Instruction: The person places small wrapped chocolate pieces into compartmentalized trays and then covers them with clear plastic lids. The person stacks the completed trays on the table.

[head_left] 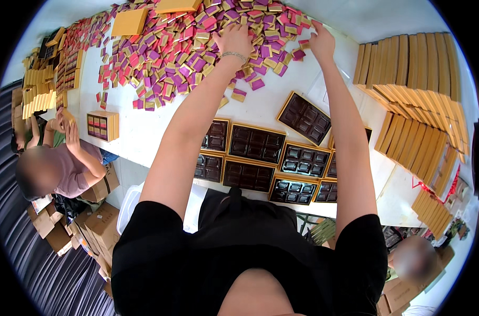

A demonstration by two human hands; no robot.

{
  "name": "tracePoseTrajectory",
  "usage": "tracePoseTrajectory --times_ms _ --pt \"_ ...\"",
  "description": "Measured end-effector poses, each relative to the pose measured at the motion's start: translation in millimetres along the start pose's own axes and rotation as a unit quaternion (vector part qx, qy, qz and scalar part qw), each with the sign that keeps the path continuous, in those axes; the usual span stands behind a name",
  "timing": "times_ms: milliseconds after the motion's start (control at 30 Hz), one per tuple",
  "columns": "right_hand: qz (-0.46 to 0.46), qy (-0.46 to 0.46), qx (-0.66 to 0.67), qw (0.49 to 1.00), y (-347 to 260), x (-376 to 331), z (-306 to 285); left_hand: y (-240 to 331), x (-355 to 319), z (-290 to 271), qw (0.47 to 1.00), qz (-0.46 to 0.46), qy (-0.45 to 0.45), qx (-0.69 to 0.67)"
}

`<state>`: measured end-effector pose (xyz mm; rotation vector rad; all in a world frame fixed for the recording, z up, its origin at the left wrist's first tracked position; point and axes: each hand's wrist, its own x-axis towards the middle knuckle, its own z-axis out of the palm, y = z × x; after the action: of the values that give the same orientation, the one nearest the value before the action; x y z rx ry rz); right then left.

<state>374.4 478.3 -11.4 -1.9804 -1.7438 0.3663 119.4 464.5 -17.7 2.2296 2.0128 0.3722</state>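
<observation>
Both hands reach into the wrapped chocolates (197,47) beyond the empty dark trays (257,143), left hand (233,39) spread flat, right hand (321,41) seemingly pinching one; gathering pieces comes before tray filling.

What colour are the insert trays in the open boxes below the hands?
Dark brown, in gold-edged open boxes, seen in the head view.

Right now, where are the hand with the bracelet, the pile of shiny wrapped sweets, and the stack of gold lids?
Left hand (234,39), head view: its back.
Wrapped sweets (171,58), head view: pile's middle.
Gold lids (408,63), head view: upper stack's middle.
</observation>
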Motion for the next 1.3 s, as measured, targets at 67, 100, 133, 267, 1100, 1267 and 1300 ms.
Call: tracePoseTrajectory --times_ms 67,100,133,267,1100,1267,1300 --pt "-0.052 0.033 -0.038 0.997 22 27 13 0 10 -1 0.999 -0.001 -0.034 0.016" --pt "-0.073 0.033 -0.062 0.995 30 33 21 -1 12 -4 0.999 -0.018 -0.042 0.008" --pt "-0.093 0.033 -0.087 0.991 38 38 28 -2 15 -7 0.998 -0.035 -0.049 -0.001" --pt "-0.139 0.094 -0.135 0.977 27 17 42 -31 9 -11 0.988 -0.064 -0.007 -0.137" --pt "-0.032 0.095 0.027 0.995 16 -288 -44 106 -149 3 0.935 0.307 -0.064 -0.167" --pt "-0.089 0.014 -0.049 0.995 19 -295 -38 120 -142 -11 0.942 0.117 -0.167 -0.266" --pt "-0.096 0.006 -0.061 0.994 21 -298 -36 120 -143 -11 0.939 0.084 -0.177 -0.281"
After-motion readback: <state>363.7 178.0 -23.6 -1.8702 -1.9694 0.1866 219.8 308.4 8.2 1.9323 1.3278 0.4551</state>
